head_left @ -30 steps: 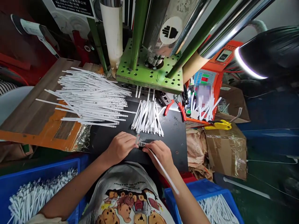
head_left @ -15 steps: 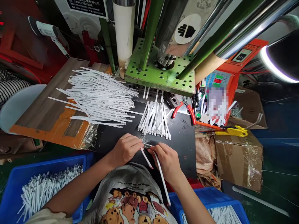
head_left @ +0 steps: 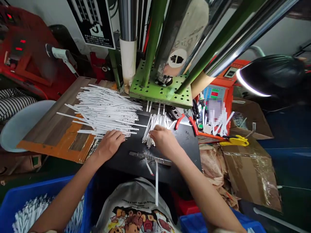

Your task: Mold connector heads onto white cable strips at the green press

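Metal slotted bar (head_left: 150, 158): lying low at centre of the frame, on the black worktop (head_left: 191, 147). Two white strips are projecting from its near side, a short red-tipped strip (head_left: 148, 166) and a longer strip (head_left: 156, 184), the latter extending toward the wearer's shirt (head_left: 136, 194). Neither hand is touching the bar.

Left hand (head_left: 109, 145): positioning itself left of centre, at the near edge of the large pile of white strips (head_left: 104, 110). Its fingers are bending loosely, partly open; whether they are gripping a strip cannot be told.

Right hand (head_left: 166, 140): hovering over or touching the small bundle of strips (head_left: 148, 137), mid-frame. Its fingers are curling in, thumb and forefinger nearly closing; what they are holding, if anything, cannot be told.

Hazards, by judgement. Longer strip: hanging free, it is risking a snag on the shirt, which could pull it from its slot or skew the bar. Bar: seemingly lying unclamped, it could be shifting under a brushing wrist. Large pile: its strips are crossing, so one being drawn out could be dragging neighbours along. Small bundle: a wide pinch could be lifting several together. Red-handled pliers (head_left: 193, 124): lying right of the bundle, they could be catching a sideways sweep.
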Demonstrator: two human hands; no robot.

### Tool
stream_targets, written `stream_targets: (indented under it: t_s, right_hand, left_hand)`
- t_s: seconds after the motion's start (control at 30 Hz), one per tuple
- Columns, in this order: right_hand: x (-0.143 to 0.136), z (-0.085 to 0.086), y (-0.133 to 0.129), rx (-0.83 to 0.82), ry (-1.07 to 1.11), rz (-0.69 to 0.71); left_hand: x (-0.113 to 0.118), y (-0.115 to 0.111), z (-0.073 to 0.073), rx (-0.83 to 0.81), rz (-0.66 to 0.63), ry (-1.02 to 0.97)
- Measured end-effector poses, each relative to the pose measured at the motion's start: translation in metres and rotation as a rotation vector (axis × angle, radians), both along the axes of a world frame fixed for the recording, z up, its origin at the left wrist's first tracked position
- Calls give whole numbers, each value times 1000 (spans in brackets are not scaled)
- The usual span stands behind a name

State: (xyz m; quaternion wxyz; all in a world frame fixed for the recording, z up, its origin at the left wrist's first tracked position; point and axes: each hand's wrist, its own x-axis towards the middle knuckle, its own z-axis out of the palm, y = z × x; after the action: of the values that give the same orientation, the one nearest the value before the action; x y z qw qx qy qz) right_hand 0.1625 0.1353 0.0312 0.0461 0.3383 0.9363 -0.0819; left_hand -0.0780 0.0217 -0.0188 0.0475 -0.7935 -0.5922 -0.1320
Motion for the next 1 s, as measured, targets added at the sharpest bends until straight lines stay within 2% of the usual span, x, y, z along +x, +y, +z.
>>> stream_targets:
  t_s: [0.1, 0.17, 0.23, 0.33, 0.43, 0.53, 0.63, 0.73, 0.83, 0.93, 1.0]
  right_hand:
    - [-47, -7, 24, 60, -20, 45]
    - [-67, -12, 30, 58, 10, 82]
    - [-73, -13, 27, 71, 36, 113]
    - [-52, -12, 16, 90, 74, 108]
    - [-4, -13, -5, 21, 172, 27]
    - [48, -22, -33, -126, 409, -90]
    - [80, -38, -65, -218, 688, -230]
    - [87, -56, -90, -213, 840, -283]
    - [81, -66, -100, -136, 871, -283]
    - [77, -68, -101, -35, 834, -235]
    - [77, -67, -100, -26, 785, -212]
  left_hand:
    - [-2, 6, -1, 34, -13, 43]
    - [-1, 9, 5, 85, 2, -54]
    - [0, 10, 16, 133, 23, -217]
    - [0, 9, 38, 153, 89, -499]
    - [2, 3, 47, 38, 213, -833]
    - [10, -6, 35, -91, 262, -1068]
    - [27, -15, 15, -62, 181, -1024]
    - [49, -21, 0, -6, 6, -844]
    - [64, -22, -8, 13, -129, -759]
    - [70, -20, -11, -49, -191, -729]
    - [71, -19, -11, -65, -196, -724]
